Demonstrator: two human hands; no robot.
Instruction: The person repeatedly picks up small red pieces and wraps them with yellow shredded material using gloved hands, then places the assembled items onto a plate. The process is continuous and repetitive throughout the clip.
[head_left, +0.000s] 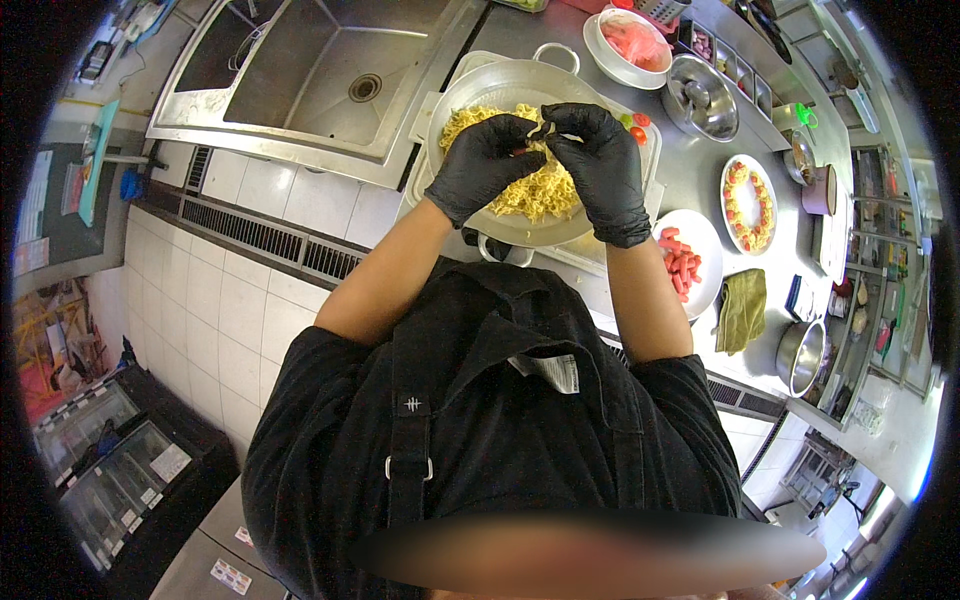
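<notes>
A wide metal pan [440,100] with loop handles holds a heap of yellow noodles [540,195]. Both my hands wear black gloves and meet above this heap. My left hand [485,160] is closed, thumb and fingers pinched together. My right hand [600,165] pinches from the other side, its fingertips close to the left ones. Pale noodle strands [541,134] show between the fingertips; a small reddish bit is partly hidden there. Right of the pan, a white plate [708,240] carries cut red sausage pieces [682,268].
A sink [330,75] adjoins the counter on the left. An oval plate [727,205] bears a ring of yellow-and-red pieces. Around it are a steel bowl [715,125], a white bowl [600,55] with pink contents, a green cloth [741,310] and a steel pot [800,357].
</notes>
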